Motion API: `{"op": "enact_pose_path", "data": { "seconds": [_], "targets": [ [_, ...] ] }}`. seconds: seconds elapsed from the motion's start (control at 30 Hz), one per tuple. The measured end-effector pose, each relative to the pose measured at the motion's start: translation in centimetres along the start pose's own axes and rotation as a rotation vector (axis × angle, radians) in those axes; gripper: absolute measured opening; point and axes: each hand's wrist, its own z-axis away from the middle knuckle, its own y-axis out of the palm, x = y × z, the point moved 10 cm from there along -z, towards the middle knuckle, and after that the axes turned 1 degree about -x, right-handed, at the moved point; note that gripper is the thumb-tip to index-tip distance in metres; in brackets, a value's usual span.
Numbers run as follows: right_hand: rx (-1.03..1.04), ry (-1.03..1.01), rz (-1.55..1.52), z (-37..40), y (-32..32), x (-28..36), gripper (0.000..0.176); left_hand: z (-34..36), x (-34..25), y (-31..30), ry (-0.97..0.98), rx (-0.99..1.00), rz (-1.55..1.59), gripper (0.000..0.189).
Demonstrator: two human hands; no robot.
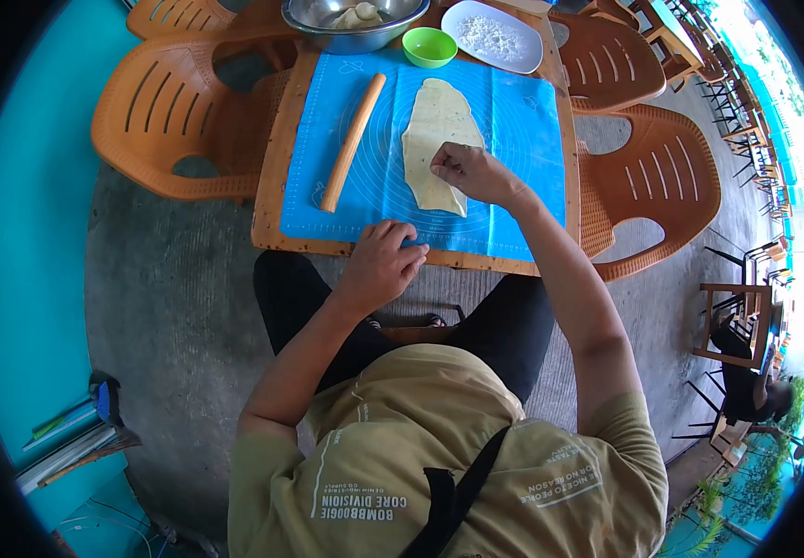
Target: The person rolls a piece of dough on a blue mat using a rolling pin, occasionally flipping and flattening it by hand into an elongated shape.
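A long, flat sheet of rolled dough (pixel 432 121) lies on a blue silicone baking mat (pixel 523 167) printed with circles and rulers. Over the lower part of this sheet is my right hand (pixel 478 175), its fingers drawn together in a pinch; whatever is between the fingertips is too small to see. My left hand (pixel 383 265) rests at the mat's near edge, fingers curled over it where a bit of blue shows bunched. To the left of the dough, a wooden rolling pin (pixel 354 144) lies slanted on the mat.
At the table's far end stand a metal bowl (pixel 365 39) with a dough lump (pixel 358 16), a green bowl (pixel 429 48) and a white plate (pixel 529 58) of flour (pixel 490 39). Orange chairs (pixel 179 121) flank both sides. A person (pixel 746 381) sits far right.
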Motion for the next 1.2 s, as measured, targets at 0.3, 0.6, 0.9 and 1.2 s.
{"op": "enact_pose_path", "data": {
  "seconds": [0.3, 0.6, 0.9, 1.2],
  "targets": [
    [-0.247, 0.015, 0.049, 2.8, -1.7, -0.3, 0.015, -0.6, 0.3, 0.1, -0.05, 0.059, 0.036, 0.019],
    [-0.302, -0.02, 0.301, 9.8, -0.3, 1.0, 0.019, -2.2, 0.5, -0.3, -0.092, -0.016, -0.046, 0.027],
    [-0.335, 0.022, 0.31, 9.7, 0.9, 0.0, 0.018, -2.4, 0.9, 0.8, -0.07, 0.027, -0.108, 0.037],
    [-0.359, -0.116, 0.541, 10.9, 0.7, 3.2, 0.019, -2.4, 1.0, 0.7, -0.046, 0.05, -0.128, 0.037]
  ]
}}
